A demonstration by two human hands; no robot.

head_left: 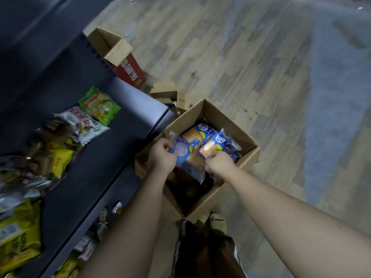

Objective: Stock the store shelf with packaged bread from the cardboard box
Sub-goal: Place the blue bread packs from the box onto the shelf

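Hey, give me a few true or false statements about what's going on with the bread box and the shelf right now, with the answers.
1. The left hand and right hand both grip one blue bread packet. True.
2. The cardboard box stands on the shelf. False: it stands on the floor beside the shelf.
3. Snack bags lie on the shelf. True.
4. The box holds nothing else. False: more bread packets lie inside.

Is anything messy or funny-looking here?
Yes. The snack bags on the dark shelf lie in a jumbled heap, tilted and overlapping instead of lined up. Beyond it, opened cardboard boxes sit on the floor.
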